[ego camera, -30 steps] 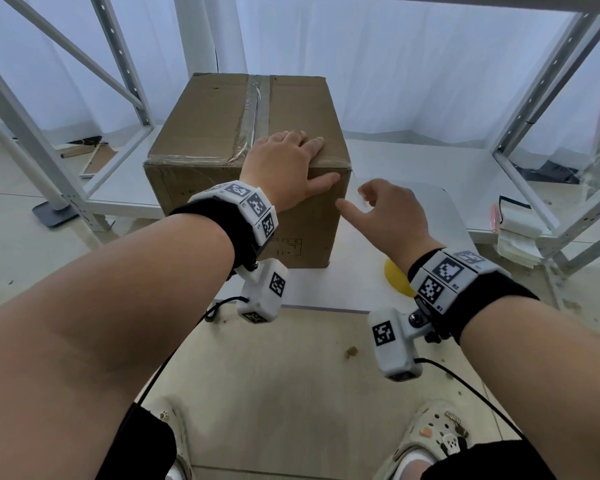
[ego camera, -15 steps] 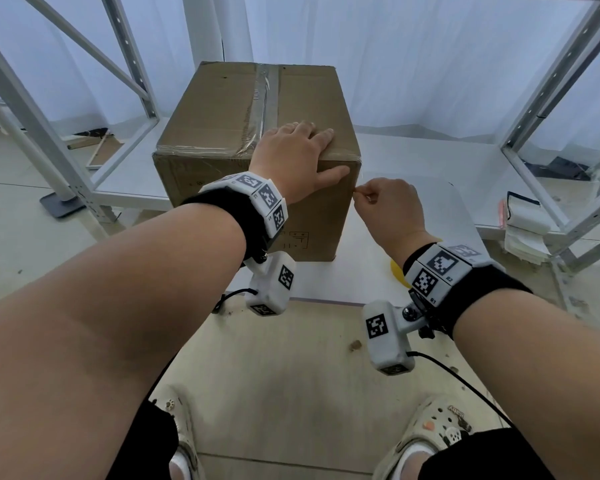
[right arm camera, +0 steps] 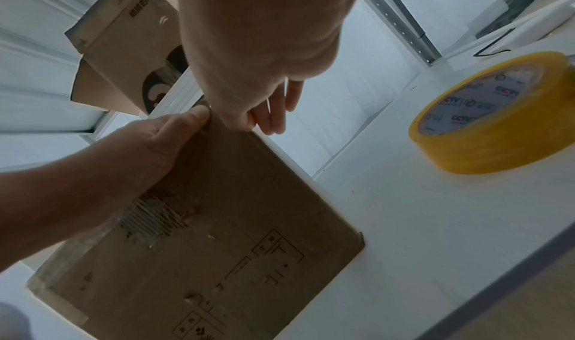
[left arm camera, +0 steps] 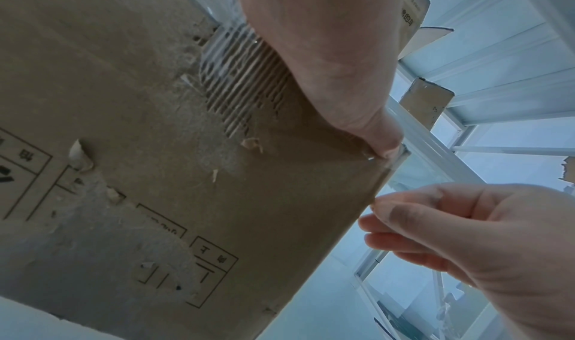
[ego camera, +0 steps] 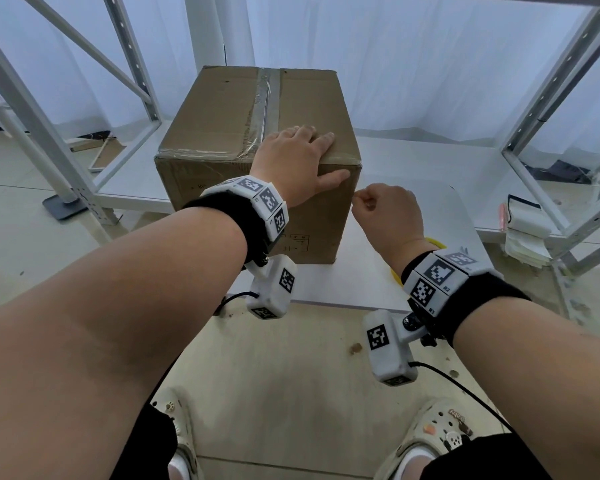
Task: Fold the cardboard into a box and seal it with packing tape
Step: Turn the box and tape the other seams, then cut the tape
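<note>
A closed brown cardboard box [ego camera: 222,126] stands on the white table [ego camera: 430,209]. Clear tape [ego camera: 267,98] runs along its top seam and along the front top edge. My left hand [ego camera: 309,157] lies flat on the top near the front right corner, with its thumb [left arm camera: 382,139] pressed on the front face. My right hand [ego camera: 361,202] is curled at the box's front right vertical edge. In the right wrist view its thumb and fingers [right arm camera: 267,124] pinch that edge just below the corner. The yellow tape roll [right arm camera: 485,129] lies flat on the table to the right.
Grey metal shelf frames stand at the left [ego camera: 49,140] and right [ego camera: 551,116]. A stack of white pads [ego camera: 527,230] sits on the low right shelf. Other cardboard boxes [right arm camera: 118,57] rest on a shelf overhead. White curtains hang behind.
My right hand moved in to the box's front right edge and its fingers closed from a loose point into a pinch. The left hand stayed flat on top.
</note>
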`<state>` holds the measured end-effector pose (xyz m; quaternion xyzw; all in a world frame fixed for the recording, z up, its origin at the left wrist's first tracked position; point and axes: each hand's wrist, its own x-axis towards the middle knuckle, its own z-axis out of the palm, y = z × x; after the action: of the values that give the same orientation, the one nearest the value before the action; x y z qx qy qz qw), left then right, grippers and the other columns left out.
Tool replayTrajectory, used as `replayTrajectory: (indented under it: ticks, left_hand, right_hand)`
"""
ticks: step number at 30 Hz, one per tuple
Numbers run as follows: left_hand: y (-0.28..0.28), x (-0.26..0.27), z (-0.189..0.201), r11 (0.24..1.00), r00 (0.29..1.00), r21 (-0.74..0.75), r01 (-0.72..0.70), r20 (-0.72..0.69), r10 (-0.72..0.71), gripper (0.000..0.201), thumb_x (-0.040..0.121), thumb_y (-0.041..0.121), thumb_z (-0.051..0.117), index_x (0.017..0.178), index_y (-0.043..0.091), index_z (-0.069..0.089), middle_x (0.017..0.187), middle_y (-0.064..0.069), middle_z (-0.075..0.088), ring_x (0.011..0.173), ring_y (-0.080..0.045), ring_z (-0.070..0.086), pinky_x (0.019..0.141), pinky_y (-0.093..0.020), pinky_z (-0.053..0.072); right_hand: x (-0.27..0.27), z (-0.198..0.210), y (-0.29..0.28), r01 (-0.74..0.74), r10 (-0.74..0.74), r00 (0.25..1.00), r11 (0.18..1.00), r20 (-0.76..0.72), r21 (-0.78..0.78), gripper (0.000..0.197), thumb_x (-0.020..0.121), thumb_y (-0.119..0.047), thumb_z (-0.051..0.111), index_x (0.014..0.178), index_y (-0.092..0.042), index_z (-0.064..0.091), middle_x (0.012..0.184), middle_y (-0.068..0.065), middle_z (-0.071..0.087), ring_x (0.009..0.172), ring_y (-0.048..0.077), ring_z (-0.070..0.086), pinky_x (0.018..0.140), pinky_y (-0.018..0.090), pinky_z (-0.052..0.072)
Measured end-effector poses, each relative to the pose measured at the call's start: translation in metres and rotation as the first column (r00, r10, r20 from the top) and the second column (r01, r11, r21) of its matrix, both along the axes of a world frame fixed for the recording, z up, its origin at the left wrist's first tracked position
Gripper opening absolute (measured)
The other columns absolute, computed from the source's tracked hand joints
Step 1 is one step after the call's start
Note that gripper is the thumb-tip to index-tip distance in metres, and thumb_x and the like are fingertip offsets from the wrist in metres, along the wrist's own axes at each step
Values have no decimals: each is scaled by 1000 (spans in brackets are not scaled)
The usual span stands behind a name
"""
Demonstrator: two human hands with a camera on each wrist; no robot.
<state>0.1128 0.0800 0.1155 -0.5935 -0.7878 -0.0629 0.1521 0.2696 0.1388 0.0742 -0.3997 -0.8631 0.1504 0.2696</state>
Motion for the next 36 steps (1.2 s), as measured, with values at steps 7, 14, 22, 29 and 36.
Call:
replayTrajectory:
  ticks: [7, 14, 22, 29, 36]
  left_hand:
    - [0, 1, 0, 1000, 1000, -13, 4, -7, -5, 74, 87, 71, 30, 145, 26, 31, 148, -6, 37, 135, -28, 34, 110, -44, 28]
    - [1, -1, -1, 1000, 1000, -6, 1, 3, -1, 74, 87, 71, 31, 145, 25, 32, 148, -7, 37, 136, -28, 34, 110, -44, 27]
    - [7, 5, 6, 1000, 997, -19, -13, -70, 11, 71, 83, 71, 36, 132, 21, 46, 128, -10, 52, 117, -31, 50, 96, -43, 37]
    - [11, 16, 6, 997, 990, -38, -62, -131, 57, 70, 81, 75, 35, 123, 20, 45, 122, -12, 52, 111, -33, 52, 90, -44, 38]
    - [-7, -17, 8, 992, 994, -59, 110, 34, -108, 75, 87, 66, 41, 149, 25, 25, 154, -1, 28, 140, -19, 29, 111, -35, 25]
  right_hand:
    - [14, 12, 2, 72, -97, 979, 987, 178, 143, 28, 97, -26, 45, 106, -12, 68, 97, 9, 69, 91, 30, 61, 80, 33, 43]
    - [-4, -3, 2, 22, -23, 999, 1000, 38, 15, 27, 95, -26, 49, 101, -11, 71, 93, 9, 71, 87, 28, 63, 82, 39, 51]
    - [18, 12, 16, -296, 156, 910, 893, -384, -338, 44, 83, 2, 59, 125, -8, 55, 111, 12, 66, 99, 18, 65, 91, 33, 53]
    - [17, 26, 24, -350, 344, 934, 935, -100, -62, 39, 94, -2, 48, 130, -16, 43, 102, 11, 71, 93, 22, 66, 89, 32, 50]
    - [6, 46, 32, -393, 339, 902, 902, 268, 181, 12, 96, -16, 51, 103, -14, 61, 83, 5, 61, 74, 26, 53, 67, 28, 33]
